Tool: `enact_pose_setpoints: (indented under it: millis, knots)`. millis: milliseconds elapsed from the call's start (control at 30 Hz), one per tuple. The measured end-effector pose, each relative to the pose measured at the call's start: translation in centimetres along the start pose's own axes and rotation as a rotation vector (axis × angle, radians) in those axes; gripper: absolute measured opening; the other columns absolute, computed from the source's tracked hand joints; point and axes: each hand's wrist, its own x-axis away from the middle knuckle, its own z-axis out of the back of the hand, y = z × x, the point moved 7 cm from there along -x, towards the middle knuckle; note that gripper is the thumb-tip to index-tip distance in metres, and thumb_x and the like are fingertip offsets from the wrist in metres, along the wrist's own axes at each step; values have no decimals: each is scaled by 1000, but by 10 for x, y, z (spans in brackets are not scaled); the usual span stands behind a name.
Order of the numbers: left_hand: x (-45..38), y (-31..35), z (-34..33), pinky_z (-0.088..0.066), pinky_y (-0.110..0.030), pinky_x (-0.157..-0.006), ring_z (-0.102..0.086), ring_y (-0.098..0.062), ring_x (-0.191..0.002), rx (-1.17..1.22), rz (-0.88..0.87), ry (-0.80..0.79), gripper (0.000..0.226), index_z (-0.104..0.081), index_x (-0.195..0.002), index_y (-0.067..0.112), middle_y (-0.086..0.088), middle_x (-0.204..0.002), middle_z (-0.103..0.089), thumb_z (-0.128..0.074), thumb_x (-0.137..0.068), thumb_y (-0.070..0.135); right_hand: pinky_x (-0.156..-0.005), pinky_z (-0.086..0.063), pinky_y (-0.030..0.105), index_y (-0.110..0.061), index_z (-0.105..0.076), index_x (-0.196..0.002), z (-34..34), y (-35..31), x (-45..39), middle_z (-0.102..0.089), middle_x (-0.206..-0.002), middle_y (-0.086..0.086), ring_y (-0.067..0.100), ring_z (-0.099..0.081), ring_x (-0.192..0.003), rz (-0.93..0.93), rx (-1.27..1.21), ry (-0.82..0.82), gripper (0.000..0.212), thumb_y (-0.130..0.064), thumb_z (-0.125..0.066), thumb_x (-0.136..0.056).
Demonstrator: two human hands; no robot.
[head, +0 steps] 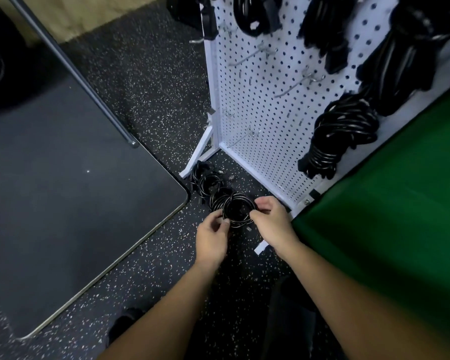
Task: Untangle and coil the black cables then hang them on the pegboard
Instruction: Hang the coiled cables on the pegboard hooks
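Two hands hold one small cable coil (237, 210) above the speckled floor beside the pegboard (260, 100): left hand (211, 239) pinching its near rim, right hand (270, 219) gripping the far side. It looks light, springy and likely to unwind, so opposite rims suit best. More coils (205, 181) lie behind; their plugs are hard to make out.

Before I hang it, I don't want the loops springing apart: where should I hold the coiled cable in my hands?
Pinch the coiled cable across its whole bundled rim, from opposite sides, as the left hand and right hand do. The loops lie stacked in one ring, so that likely keeps them together.
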Motion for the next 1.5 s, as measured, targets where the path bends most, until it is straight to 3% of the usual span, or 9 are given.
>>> enact_pose_setpoints:
  millis: [167,467,600,733,833,967,1100,1300,1500]
  knots:
    - [-14,65,14,-65,-41,-97,-78,-11,-108,201,-122,35,22,-77,-129,21,6,-120,-80,-67,-110,16,-101,-56,22,-24,-69,-137,13,-47,-1,-73,-125,-14,-2,-69,-113,174,-44,22,47,-13,-82,-94]
    - [-69,140,32,-59,-52,-106,-77,-19,-116,158,-320,62,31,-82,-112,46,10,-120,-81,-66,-108,20,-96,-61,20,-20,-73,-130,7,-96,-20,-80,-116,-5,-1,-76,-105,263,-173,51,44,-13,-89,-90]
    - [-101,147,29,-62,-53,-99,-78,-16,-103,112,-329,60,21,-78,-121,36,7,-115,-82,-67,-103,34,-84,-57,8,-10,-69,-141,0,-106,-39,-79,-121,0,-6,-73,-103,279,-160,100,54,-12,-89,-91]
    - [-125,146,17,-56,-44,-72,-64,-16,-71,118,-279,81,4,-71,-108,31,2,-94,-81,-69,-106,28,-81,-57,8,-10,-71,-136,0,-106,-60,-78,-112,-5,-7,-75,-96,281,-130,185,50,-11,-90,-89]
    - [-138,148,0,-61,-47,-79,-70,-15,-78,105,-274,21,6,-71,-106,29,2,-96,-82,-71,-106,24,-94,-63,21,-12,-71,-137,6,-99,-74,-79,-117,-3,1,-76,-106,279,-144,263,51,-9,-89,-89]
    - [-154,149,-21,-65,-56,-90,-77,-32,-90,153,-257,-59,7,-72,-111,17,-5,-102,-82,-72,-105,13,-85,-58,10,-16,-70,-136,9,-92,-87,-76,-119,-4,-3,-71,-108,284,-115,301,49,-2,-84,-92]
    - [-156,144,-26,-63,-49,-102,-78,-21,-109,121,-268,-99,19,-78,-121,17,2,-113,-82,-76,-102,11,-87,-57,14,-21,-68,-135,6,-81,-88,-71,-116,-12,-7,-69,-104,243,-88,298,41,-13,-82,-98]
    - [-123,93,-1,-56,-32,-110,-73,-4,-112,48,-243,-39,31,-74,-132,13,3,-122,-78,-72,-103,3,-109,-53,27,-17,-61,-148,-21,-40,-90,-69,-140,-2,13,-67,-129,135,127,38,50,-22,-78,-102]
    - [-87,-1,19,-52,-34,-112,-69,-13,-113,-208,-6,30,39,-71,-127,22,11,-117,-71,-87,-92,14,-130,-32,45,-35,-19,-174,-61,9,-76,-26,-179,-5,25,-32,-162,75,401,-346,88,-33,-74,-104]
